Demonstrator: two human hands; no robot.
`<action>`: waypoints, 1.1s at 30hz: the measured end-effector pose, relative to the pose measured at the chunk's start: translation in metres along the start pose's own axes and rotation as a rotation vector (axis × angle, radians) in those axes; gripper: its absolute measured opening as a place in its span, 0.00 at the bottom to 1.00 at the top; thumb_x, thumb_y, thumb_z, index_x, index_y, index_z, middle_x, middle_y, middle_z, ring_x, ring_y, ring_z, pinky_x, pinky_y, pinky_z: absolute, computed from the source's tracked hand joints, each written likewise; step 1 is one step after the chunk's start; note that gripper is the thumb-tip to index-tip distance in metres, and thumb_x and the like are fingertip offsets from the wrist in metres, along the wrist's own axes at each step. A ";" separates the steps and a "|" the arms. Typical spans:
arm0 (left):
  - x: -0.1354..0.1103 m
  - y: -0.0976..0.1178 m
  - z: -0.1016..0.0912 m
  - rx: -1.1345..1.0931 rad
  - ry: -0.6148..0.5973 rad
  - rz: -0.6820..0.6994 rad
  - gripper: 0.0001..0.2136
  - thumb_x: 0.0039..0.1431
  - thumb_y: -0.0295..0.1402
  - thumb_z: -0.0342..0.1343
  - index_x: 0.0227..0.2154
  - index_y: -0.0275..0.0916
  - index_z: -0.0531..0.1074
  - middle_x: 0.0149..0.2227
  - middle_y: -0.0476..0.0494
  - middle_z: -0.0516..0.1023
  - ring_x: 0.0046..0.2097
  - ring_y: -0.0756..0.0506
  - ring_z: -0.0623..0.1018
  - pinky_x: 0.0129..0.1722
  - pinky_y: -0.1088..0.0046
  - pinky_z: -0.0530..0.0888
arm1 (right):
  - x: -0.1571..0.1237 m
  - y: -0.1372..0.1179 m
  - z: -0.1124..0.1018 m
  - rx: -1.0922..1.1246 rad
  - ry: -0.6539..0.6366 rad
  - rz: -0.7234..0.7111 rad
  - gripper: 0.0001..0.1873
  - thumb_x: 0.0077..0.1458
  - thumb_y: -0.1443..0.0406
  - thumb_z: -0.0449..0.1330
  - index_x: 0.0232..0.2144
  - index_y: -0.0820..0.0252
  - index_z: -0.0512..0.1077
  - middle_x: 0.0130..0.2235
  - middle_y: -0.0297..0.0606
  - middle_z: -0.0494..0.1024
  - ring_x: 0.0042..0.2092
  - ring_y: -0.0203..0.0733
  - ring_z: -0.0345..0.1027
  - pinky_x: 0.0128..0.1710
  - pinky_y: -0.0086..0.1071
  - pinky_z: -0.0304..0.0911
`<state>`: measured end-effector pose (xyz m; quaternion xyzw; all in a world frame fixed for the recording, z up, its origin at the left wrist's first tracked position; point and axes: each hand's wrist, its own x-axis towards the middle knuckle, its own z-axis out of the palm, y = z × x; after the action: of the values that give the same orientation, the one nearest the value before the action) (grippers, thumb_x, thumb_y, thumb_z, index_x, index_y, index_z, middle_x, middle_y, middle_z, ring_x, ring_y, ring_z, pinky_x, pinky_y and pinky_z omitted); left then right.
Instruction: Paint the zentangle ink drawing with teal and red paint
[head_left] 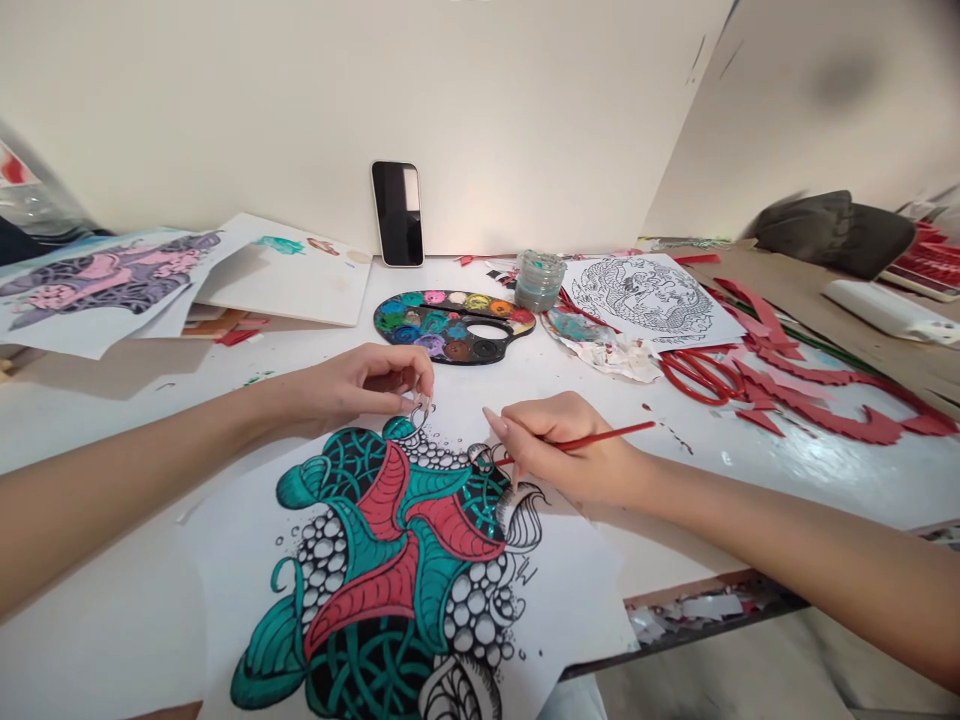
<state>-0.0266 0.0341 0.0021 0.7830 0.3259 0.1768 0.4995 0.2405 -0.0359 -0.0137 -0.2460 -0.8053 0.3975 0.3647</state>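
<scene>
And there's the right hand (562, 450) pinching a red-handled paintbrush (607, 436), tip down on a teal-and-red ink drawing (390, 560) lying on the white table (112, 520), left hand (360, 388) curled at the drawing's top edge, grip unclear, paint palette (454, 325) just beyond.

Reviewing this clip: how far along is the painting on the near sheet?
Done: the teal shapes and red shapes on the ink drawing look filled. In hand: the right hand holds a red-handled brush over the drawing's upper right, the left hand at its top. Left: the white pebbles are uncoloured.
</scene>
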 end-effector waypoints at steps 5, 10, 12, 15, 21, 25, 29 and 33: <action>-0.001 0.001 0.000 -0.025 -0.006 -0.023 0.04 0.62 0.33 0.60 0.36 0.39 0.74 0.36 0.46 0.70 0.36 0.49 0.68 0.32 0.74 0.63 | 0.000 0.000 0.001 0.016 0.015 0.007 0.24 0.68 0.66 0.57 0.19 0.61 0.58 0.19 0.28 0.63 0.22 0.25 0.51 0.21 0.22 0.49; -0.002 0.003 0.000 -0.028 0.002 -0.044 0.03 0.63 0.32 0.58 0.36 0.39 0.74 0.35 0.45 0.69 0.36 0.49 0.67 0.32 0.73 0.63 | -0.001 -0.001 0.001 0.003 0.002 0.015 0.24 0.68 0.66 0.57 0.19 0.61 0.57 0.19 0.28 0.64 0.21 0.25 0.52 0.21 0.22 0.49; -0.002 0.003 0.000 -0.033 -0.002 -0.053 0.03 0.63 0.32 0.58 0.36 0.39 0.74 0.35 0.46 0.69 0.36 0.49 0.67 0.32 0.73 0.62 | -0.001 -0.001 0.000 0.001 0.013 0.010 0.24 0.68 0.65 0.57 0.19 0.61 0.57 0.19 0.28 0.63 0.21 0.24 0.52 0.20 0.22 0.49; -0.001 0.003 0.000 -0.039 -0.007 -0.055 0.02 0.63 0.32 0.58 0.36 0.40 0.74 0.36 0.47 0.69 0.35 0.50 0.67 0.32 0.73 0.62 | 0.000 -0.001 -0.001 -0.021 -0.009 0.012 0.24 0.69 0.66 0.57 0.19 0.62 0.59 0.19 0.28 0.64 0.22 0.24 0.53 0.21 0.21 0.50; -0.001 0.002 0.000 -0.041 -0.004 -0.057 0.02 0.63 0.32 0.58 0.36 0.41 0.74 0.36 0.47 0.69 0.35 0.50 0.67 0.32 0.74 0.62 | 0.000 -0.002 0.000 -0.013 0.002 0.009 0.25 0.69 0.64 0.57 0.19 0.62 0.61 0.19 0.30 0.67 0.21 0.25 0.56 0.21 0.22 0.52; -0.001 0.002 0.000 -0.022 0.000 -0.042 0.02 0.63 0.32 0.58 0.36 0.40 0.74 0.35 0.47 0.69 0.34 0.50 0.66 0.32 0.74 0.62 | 0.000 -0.002 0.000 -0.016 -0.011 -0.019 0.24 0.69 0.64 0.57 0.19 0.63 0.62 0.20 0.31 0.68 0.21 0.25 0.58 0.21 0.22 0.52; -0.001 0.003 0.001 -0.013 0.008 -0.045 0.02 0.62 0.32 0.58 0.36 0.40 0.74 0.35 0.46 0.70 0.35 0.49 0.67 0.31 0.74 0.63 | 0.000 -0.002 0.000 -0.033 -0.014 -0.020 0.24 0.69 0.65 0.57 0.19 0.62 0.63 0.20 0.31 0.69 0.22 0.26 0.58 0.22 0.22 0.53; -0.001 0.003 0.001 -0.026 0.007 -0.049 0.02 0.62 0.32 0.58 0.36 0.40 0.74 0.35 0.47 0.69 0.34 0.49 0.67 0.31 0.74 0.62 | 0.000 -0.002 0.000 -0.013 -0.008 -0.016 0.24 0.68 0.65 0.56 0.19 0.63 0.62 0.19 0.31 0.69 0.21 0.25 0.58 0.21 0.22 0.53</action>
<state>-0.0256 0.0321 0.0040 0.7675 0.3444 0.1713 0.5129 0.2398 -0.0367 -0.0121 -0.2405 -0.8113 0.3903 0.3628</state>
